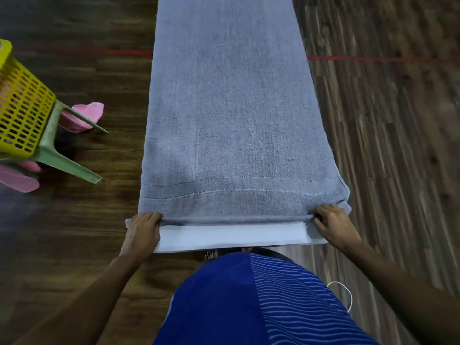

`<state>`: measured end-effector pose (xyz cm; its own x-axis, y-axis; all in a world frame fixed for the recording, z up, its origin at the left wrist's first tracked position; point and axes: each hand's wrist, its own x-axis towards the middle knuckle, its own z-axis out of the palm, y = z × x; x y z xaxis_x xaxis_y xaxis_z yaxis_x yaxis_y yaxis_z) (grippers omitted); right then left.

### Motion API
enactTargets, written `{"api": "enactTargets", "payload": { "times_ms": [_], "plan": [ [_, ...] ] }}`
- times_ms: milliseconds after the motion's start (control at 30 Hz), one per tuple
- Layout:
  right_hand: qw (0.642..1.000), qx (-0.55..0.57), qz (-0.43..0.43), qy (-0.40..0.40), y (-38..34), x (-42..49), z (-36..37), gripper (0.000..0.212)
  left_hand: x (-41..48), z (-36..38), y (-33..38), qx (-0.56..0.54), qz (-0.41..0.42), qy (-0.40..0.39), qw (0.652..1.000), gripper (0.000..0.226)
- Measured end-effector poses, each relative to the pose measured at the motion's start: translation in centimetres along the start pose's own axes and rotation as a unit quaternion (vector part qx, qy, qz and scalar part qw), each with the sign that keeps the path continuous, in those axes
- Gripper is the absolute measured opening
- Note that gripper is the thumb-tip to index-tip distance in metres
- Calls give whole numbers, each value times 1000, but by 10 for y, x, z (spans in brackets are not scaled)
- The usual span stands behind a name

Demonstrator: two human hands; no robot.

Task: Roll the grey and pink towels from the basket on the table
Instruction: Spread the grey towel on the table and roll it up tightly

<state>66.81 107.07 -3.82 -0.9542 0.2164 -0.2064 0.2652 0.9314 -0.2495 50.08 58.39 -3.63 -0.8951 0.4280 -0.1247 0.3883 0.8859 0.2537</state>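
Note:
A long grey towel (229, 108) lies spread flat along a narrow white table (231, 236), running away from me. Its near end is turned over into a thin first roll (236, 219) across the table's width. My left hand (143, 230) grips the roll's left end with curled fingers. My right hand (333, 224) grips the right end the same way. A pink towel (83, 117) lies on the floor at the left, behind a stool leg. Another pink piece (17, 179) shows at the left edge.
A yellow perforated basket (22, 108) stands on a green plastic stool (62, 155) at the left. Dark wooden floor surrounds the table, with a red line (348, 58) across it. A white cable (346, 295) hangs by my right side.

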Motion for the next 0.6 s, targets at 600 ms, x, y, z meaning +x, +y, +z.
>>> {"api": "enactTargets", "payload": {
  "times_ms": [600],
  "plan": [
    [996,-9,-25,83,-19,8,10,40,-6,25,12,-1,-83,58,995,41]
  ]
}}
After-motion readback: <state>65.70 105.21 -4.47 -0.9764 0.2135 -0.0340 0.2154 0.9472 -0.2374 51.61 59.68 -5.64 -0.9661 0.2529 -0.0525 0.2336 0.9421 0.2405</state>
